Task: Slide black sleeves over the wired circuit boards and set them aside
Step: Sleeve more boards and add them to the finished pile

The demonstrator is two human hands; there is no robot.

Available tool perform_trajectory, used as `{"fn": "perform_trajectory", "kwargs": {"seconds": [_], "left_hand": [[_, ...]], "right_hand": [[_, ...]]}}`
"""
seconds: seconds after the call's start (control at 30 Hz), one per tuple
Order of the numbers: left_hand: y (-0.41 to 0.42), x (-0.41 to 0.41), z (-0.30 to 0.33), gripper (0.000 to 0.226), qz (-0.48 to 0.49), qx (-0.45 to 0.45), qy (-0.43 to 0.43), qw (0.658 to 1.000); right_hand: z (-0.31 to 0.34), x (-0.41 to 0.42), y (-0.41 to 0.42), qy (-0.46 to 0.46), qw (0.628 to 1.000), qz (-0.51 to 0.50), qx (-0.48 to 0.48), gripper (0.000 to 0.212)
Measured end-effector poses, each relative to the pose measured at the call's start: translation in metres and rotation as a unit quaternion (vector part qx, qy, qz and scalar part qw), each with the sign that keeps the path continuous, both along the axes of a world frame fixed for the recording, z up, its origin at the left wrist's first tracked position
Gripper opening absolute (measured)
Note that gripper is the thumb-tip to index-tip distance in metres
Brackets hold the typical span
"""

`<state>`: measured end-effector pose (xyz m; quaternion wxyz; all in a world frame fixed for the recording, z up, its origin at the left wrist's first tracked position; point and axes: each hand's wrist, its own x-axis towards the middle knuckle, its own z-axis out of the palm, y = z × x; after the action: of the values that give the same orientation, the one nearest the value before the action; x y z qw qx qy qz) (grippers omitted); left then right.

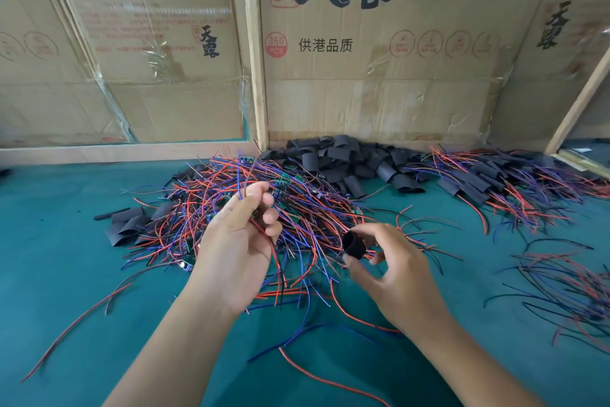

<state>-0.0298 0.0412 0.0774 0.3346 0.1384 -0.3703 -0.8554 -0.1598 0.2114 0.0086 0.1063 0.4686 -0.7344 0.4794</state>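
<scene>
Snagging looks the likeliest trouble: the left hand (242, 241) pinches a bunch of red and blue wires (276, 261) that trail down into the big tangle of wired boards (270, 208) just beyond and beneath it, so lifting could drag neighbours along. I judge the board on those wires sits hidden inside the curled fingers; I cannot tell which way it faces. The right hand (389, 269) pinches one black sleeve (354, 244) between thumb and fingertips, its mouth squeezed roughly round and turned toward the left hand, a clear gap apart. If that mouth flattens, or stray wire ends miss it, the board would probably jam at the rim. The soft sleeve could also slip from so light a pinch.

Counts, largest first: the tangle beyond the left hand holds far too many wired boards to count. The sleeve heap (343, 162) beyond the right hand is also too many to count. Sleeved boards (495, 182) lie piled far right of the right hand, dozens by my guess. A few flat sleeves (127, 225) lie left of the left hand. Two hands, one sleeve held.
</scene>
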Motion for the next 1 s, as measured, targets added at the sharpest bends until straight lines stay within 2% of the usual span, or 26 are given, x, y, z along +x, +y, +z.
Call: {"fn": "perform_trajectory", "kwargs": {"seconds": [0.07, 0.17, 0.3, 0.5, 0.67, 1.0], "left_hand": [[0.001, 0.000, 0.002, 0.013, -0.008, 0.030, 0.027, 0.999], [-0.004, 0.002, 0.007, 0.018, -0.011, 0.131, 0.115, 0.985], [-0.010, 0.008, 0.009, 0.021, 0.002, 0.185, 0.172, 0.968], [-0.008, 0.008, 0.008, 0.022, 0.007, 0.211, 0.177, 0.961], [-0.008, 0.006, 0.007, 0.019, 0.025, 0.192, 0.159, 0.968], [-0.011, 0.005, 0.004, 0.022, 0.057, 0.190, 0.141, 0.970]], "right_hand": [[0.001, 0.001, 0.000, 0.001, 1.000, 0.015, 0.000, 0.029], [0.002, 0.005, 0.000, 0.013, 0.998, 0.043, 0.034, 0.027], [0.002, 0.009, -0.001, -0.004, 0.996, 0.072, 0.058, 0.027], [0.003, 0.023, -0.005, -0.028, 0.988, 0.142, 0.055, 0.025], [0.004, 0.026, -0.005, 0.016, 0.988, 0.144, 0.049, 0.025], [0.004, 0.031, -0.005, 0.031, 0.982, 0.168, 0.074, 0.028]]}}
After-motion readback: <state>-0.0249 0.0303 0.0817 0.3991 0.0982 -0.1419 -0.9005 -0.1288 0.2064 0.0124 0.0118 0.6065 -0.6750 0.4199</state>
